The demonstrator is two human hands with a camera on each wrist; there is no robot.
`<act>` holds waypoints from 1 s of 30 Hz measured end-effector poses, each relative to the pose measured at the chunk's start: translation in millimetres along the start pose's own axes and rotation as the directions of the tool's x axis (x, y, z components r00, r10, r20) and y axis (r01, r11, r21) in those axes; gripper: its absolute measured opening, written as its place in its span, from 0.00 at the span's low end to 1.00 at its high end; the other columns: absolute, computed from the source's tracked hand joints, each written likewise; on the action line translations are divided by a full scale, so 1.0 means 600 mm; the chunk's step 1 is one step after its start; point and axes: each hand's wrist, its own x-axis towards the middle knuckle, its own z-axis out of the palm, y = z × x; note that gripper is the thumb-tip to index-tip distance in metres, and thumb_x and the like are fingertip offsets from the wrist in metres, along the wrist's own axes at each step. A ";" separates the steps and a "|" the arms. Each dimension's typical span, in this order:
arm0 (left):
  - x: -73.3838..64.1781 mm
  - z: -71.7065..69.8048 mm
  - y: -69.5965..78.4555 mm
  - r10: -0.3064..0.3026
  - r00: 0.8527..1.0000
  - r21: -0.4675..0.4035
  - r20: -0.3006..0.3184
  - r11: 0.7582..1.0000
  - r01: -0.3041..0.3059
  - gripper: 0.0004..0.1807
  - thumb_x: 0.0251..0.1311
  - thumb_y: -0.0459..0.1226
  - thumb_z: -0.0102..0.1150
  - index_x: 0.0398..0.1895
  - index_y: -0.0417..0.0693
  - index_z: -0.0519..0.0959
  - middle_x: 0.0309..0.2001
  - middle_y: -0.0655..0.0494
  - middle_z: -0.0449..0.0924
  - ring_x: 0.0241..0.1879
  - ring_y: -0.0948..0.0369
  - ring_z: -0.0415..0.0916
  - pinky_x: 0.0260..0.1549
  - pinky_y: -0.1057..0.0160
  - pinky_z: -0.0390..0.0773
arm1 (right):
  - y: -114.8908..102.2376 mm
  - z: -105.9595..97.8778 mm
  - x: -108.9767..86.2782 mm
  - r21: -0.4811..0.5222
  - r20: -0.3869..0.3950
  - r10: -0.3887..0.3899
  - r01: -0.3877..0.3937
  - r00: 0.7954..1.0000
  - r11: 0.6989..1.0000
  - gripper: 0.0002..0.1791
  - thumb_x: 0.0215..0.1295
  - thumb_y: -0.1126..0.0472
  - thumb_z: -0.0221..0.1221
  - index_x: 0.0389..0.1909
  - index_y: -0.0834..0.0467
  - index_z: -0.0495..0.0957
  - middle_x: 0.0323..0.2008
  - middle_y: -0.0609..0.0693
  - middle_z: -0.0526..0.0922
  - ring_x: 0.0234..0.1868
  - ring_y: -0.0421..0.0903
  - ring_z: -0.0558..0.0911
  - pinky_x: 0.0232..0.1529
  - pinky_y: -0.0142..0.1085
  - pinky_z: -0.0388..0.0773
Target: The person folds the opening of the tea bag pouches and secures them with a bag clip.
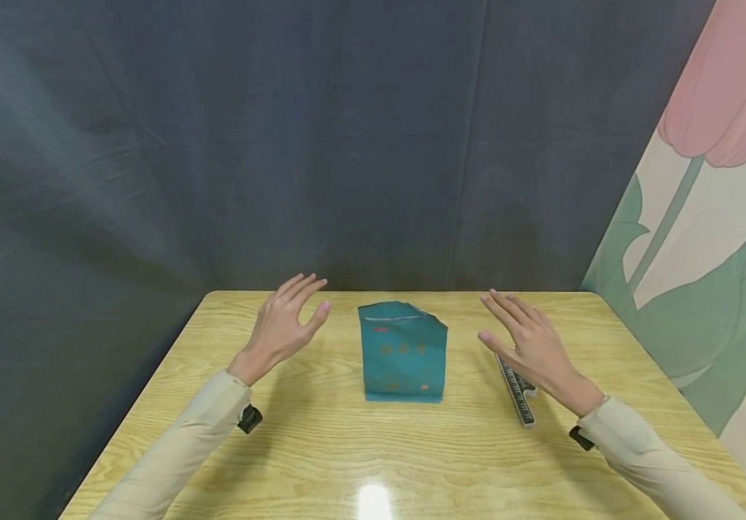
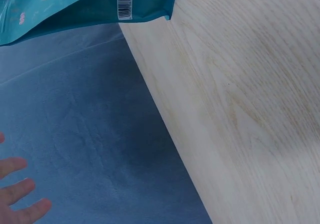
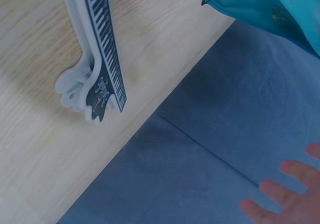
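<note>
A teal pouch (image 1: 403, 361) stands upright on the table between both hands, its top creased and slanting down to the right. To its left, my left hand (image 1: 282, 321) hovers in the air with fingers extended and thumb apart, holding nothing. On the other side my right hand (image 1: 528, 347) is likewise raised and empty, its fingers spread. Below the right hand lies a long, narrow white clip-like piece (image 3: 102, 49) with a black-and-white piano-key pattern and a wavy-edged end. The left wrist view shows a barcode on the pouch's side.
The wood-grain table (image 1: 347, 448) reaches back to a dark blue cloth (image 1: 347, 144) hanging behind its far edge. A wall with painted tulips (image 1: 723, 87) stands along the right side. Both wrists wear small black devices.
</note>
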 end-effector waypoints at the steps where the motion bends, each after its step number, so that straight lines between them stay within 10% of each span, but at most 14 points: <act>1: 0.001 0.000 0.000 0.001 1.000 -0.001 -0.002 1.000 -0.001 0.30 0.70 0.58 0.46 0.66 0.52 0.75 0.67 0.50 0.71 0.70 0.49 0.62 0.60 0.38 0.65 | -0.001 0.000 0.001 0.002 -0.001 -0.003 0.003 1.000 1.000 0.37 0.71 0.42 0.56 0.75 0.53 0.63 0.71 0.59 0.66 0.68 0.65 0.65 0.60 0.65 0.61; 30: 0.016 -0.008 0.030 0.063 0.998 -0.020 -0.018 0.998 -0.063 0.29 0.71 0.56 0.45 0.65 0.50 0.76 0.66 0.49 0.72 0.66 0.49 0.67 0.58 0.40 0.69 | -0.035 0.001 0.018 0.071 -0.044 -0.075 0.078 0.996 0.994 0.36 0.69 0.44 0.60 0.73 0.55 0.66 0.69 0.59 0.68 0.66 0.63 0.69 0.61 0.62 0.64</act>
